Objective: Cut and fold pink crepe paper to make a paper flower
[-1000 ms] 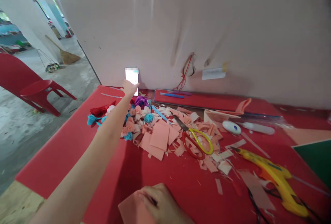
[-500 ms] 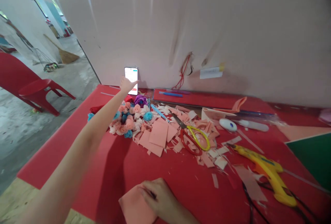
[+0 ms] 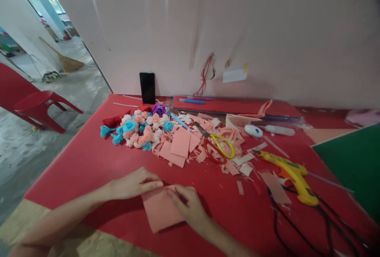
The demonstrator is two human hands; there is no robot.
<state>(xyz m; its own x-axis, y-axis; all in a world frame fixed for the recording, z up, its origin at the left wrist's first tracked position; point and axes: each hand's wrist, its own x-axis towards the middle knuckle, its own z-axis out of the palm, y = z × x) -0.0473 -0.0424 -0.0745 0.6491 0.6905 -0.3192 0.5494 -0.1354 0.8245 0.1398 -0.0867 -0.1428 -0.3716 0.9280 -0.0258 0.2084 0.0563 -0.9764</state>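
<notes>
A square of pink paper is between my two hands at the near side of the red table. My right hand is closed on its upper right edge, thumb on top. At its upper left edge, my left hand has thumb and fingers drawn together on the paper. Beyond my hands lie cut pink paper squares on a heap of scraps. Scissors with one red and one yellow handle rest on the scraps. To their left is a pile of blue, pink and white paper flowers.
A dark-screened phone leans against the white board. On the right lie a yellow glue gun with black cords, a white oval device and a green board. A red chair stands left of the table.
My left hand has come back from the phone to the pink paper near me. The phone's lit screen has gone dark. My right hand still holds the paper, which sits slightly higher in view.
</notes>
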